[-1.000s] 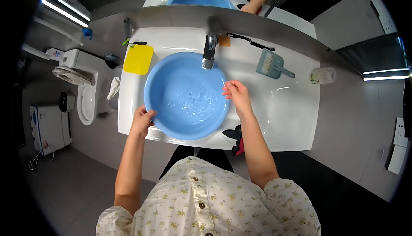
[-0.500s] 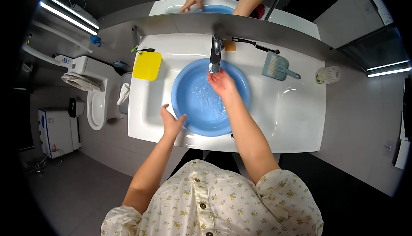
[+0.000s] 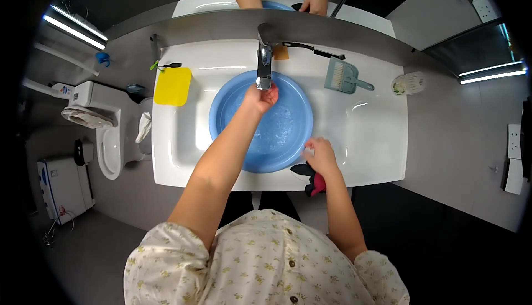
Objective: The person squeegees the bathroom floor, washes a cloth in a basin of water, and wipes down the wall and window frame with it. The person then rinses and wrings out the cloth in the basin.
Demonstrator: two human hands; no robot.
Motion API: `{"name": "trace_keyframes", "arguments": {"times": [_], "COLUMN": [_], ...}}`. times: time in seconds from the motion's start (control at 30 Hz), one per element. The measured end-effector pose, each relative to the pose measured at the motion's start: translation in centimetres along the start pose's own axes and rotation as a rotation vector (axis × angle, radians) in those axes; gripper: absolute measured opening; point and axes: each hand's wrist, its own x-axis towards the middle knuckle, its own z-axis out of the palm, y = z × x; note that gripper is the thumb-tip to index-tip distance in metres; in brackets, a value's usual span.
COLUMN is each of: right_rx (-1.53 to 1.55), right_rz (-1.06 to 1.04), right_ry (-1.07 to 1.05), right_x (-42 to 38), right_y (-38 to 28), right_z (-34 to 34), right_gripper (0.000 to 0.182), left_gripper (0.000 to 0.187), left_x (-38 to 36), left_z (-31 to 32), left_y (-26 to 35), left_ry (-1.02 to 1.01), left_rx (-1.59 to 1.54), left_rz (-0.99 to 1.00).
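My left hand [image 3: 262,100] is under the spout of the chrome faucet [image 3: 265,69], palm turned up and fingers loosely cupped, holding nothing. Below it stands a round blue basin [image 3: 306,139] with some water in the bottom. At the basin's right front rim is my right hand [image 3: 321,156], its fingers bent together; a small whitish patch shows at the fingertips, too blurred to name. Just under that wrist, a black and dark red thing [image 3: 317,184], cloth-like in look, lies over the sink's front edge.
The basin stands in a wide white sink [image 3: 377,139]. A yellow board [image 3: 173,86] is at the left, with a black-handled brush [image 3: 313,49] along the back. A small dustpan with brush [image 3: 344,77] and a clear cup [image 3: 408,83] are at the right.
My left hand has moved from the basin's left rim to under the faucet. My right hand has left the faucet for the right front rim. The black and red thing now shows.
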Motion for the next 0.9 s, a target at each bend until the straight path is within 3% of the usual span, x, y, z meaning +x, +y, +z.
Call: {"name": "trace_keyframes", "arguments": {"times": [0.13, 0.2, 0.23, 0.33, 0.4, 0.47, 0.53, 0.57, 0.63, 0.67, 0.73, 0.8, 0.87, 0.9], "right_rx": [-0.319, -0.278, -0.168, 0.086, 0.363, 0.503, 0.74, 0.741, 0.434, 0.437, 0.598, 0.756, 1.165, 1.162], "right_rz": [0.114, 0.122, 0.108, 0.074, 0.04, 0.063, -0.015, -0.019, -0.153, -0.158, -0.039, 0.02, 0.221, 0.211], "right_ry": [-0.039, 0.021, 0.057, 0.178, 0.232, 0.23, 0.368, 0.368, 0.604, 0.604, 0.344, 0.233, 0.131, 0.113], "right_x": [-5.4, -5.9, -5.7, -5.8, -5.1, -4.0, -2.0, -1.2, 0.4, 1.1, 2.3, 4.1, 7.0, 8.8], "right_y": [-1.8, -0.4, 0.0, 0.4, -1.2, -4.9, -7.9, -8.7, -9.6, -9.8, -9.9, -10.3, -10.6, -10.7], "right_z": [-0.8, 0.7, 0.6, -0.3, -1.9, -4.1, -3.6, -3.1, -1.8, -1.7, -1.4, -1.0, -0.2, 0.4], "right_gripper": [0.039, 0.032, 0.029, 0.025, 0.029, 0.036, 0.039, 0.039, 0.04, 0.04, 0.04, 0.032, 0.027, 0.027], "left_gripper": [0.024, 0.029, 0.029, 0.032, 0.027, 0.025, 0.03, 0.04, 0.061, 0.058, 0.054, 0.05, 0.047, 0.045], "left_x": [1.2, 2.6, 2.4, 1.6, 0.5, -1.9, -4.6, -5.9, -8.4, -10.1, -6.5, -11.4, -13.4, -13.6], "left_z": [2.1, 0.7, 0.6, 0.0, -0.9, -1.0, -1.6, -2.1, -2.7, -2.4, -7.9, -5.3, -4.1, -4.3], "left_y": [-0.6, -0.4, -0.2, 0.2, 0.0, -0.7, -1.3, -1.4, -1.4, -1.4, -1.7, -1.2, -0.6, -0.3], "left_ry": [-0.009, -0.305, -0.309, -0.22, 0.162, 0.214, 0.272, 0.302, 0.388, 0.442, 0.315, 0.384, 0.454, 0.417], "left_rx": [-0.039, 0.027, 0.03, 0.157, 0.347, 0.422, 0.489, 0.558, 0.65, 0.697, 0.684, 0.723, 0.753, 0.733], "left_rz": [0.015, -0.055, -0.056, -0.084, -0.037, 0.0, 0.038, 0.05, 0.111, 0.212, 0.335, 0.318, 0.314, 0.277]}}
